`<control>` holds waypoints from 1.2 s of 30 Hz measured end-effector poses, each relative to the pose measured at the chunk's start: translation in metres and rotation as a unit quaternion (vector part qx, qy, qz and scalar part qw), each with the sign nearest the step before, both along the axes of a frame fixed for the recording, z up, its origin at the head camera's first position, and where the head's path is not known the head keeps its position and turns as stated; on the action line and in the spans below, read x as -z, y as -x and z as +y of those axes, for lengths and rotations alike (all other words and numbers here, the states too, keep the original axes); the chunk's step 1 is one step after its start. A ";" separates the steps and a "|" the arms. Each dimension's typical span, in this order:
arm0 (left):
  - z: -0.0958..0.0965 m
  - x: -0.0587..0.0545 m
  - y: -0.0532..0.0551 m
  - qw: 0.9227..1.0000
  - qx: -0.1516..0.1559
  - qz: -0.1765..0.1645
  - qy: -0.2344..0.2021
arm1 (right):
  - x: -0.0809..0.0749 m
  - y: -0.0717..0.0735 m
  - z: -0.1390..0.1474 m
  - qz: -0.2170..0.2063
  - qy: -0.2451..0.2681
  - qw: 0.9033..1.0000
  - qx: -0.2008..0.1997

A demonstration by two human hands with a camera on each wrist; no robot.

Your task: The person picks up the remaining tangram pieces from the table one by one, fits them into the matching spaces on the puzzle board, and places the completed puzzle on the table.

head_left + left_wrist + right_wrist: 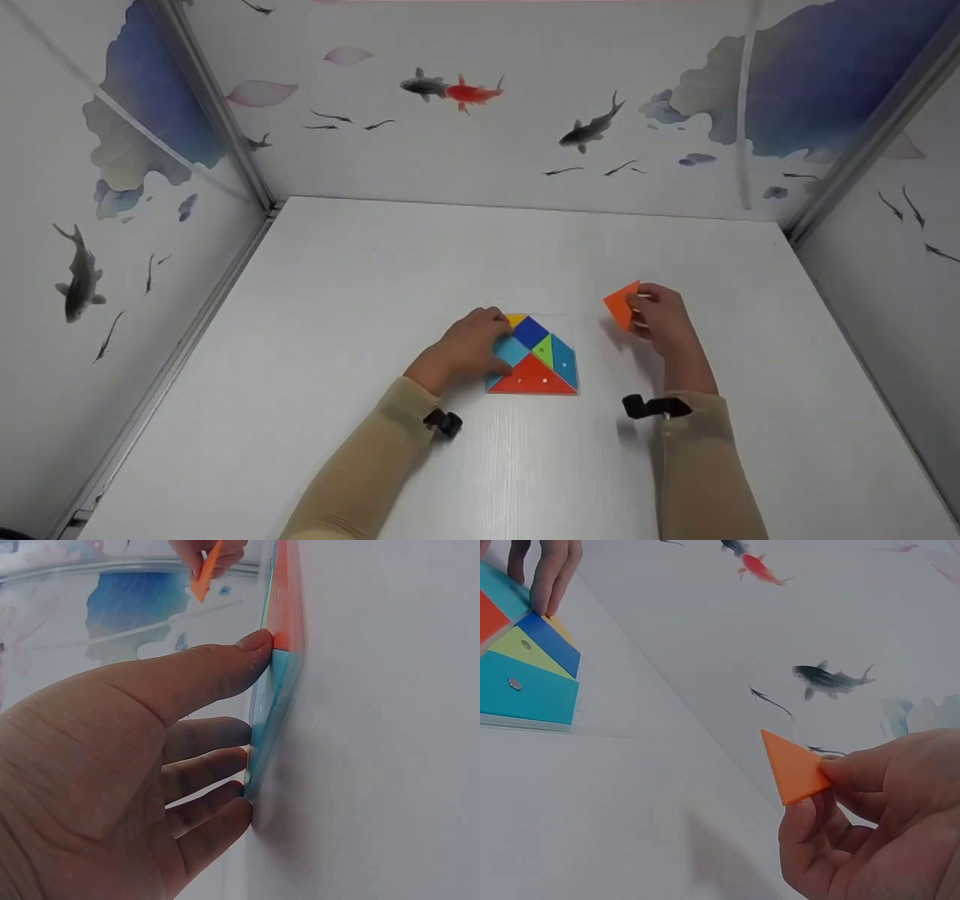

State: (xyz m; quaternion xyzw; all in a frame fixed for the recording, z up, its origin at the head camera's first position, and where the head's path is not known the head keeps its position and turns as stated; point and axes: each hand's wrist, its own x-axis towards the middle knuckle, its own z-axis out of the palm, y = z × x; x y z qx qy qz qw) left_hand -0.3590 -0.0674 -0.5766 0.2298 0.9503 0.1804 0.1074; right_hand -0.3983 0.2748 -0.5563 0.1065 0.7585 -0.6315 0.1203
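Note:
A tangram in a clear flat tray [556,322] lies on the table. Its coloured pieces include a large red triangle [533,376], a dark blue square [531,333], a small green triangle [543,350] and a blue piece [565,361] at the right. My left hand [466,346] rests at the tray's left side, thumb and fairly straight fingertips touching the light blue piece [271,697] and the pieces around it. Off to the right, my right hand [666,319] pinches an orange triangular tangram piece [796,769] between thumb and fingers, raised above the table.
The white table [360,270] is enclosed by white walls painted with fish and blue patches. Metal corner posts [217,105] stand at the back. A black wrist camera [444,422] sits on the left sleeve, another black wrist camera [654,406] on the right.

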 end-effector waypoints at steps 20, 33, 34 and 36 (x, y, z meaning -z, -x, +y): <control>0.002 0.000 -0.002 1.000 -0.020 -0.011 0.001 | -0.009 -0.002 -0.012 0.008 -0.024 1.000 0.016; -0.001 -0.001 -0.002 1.000 -0.001 -0.001 -0.007 | -0.015 -0.007 -0.031 0.051 -0.093 0.993 0.052; -0.001 -0.001 -0.002 1.000 -0.002 -0.001 -0.007 | -0.016 -0.007 -0.033 0.054 -0.103 0.992 0.049; -0.001 -0.001 -0.002 1.000 -0.003 -0.003 -0.009 | -0.017 -0.007 -0.037 0.059 -0.123 0.990 0.047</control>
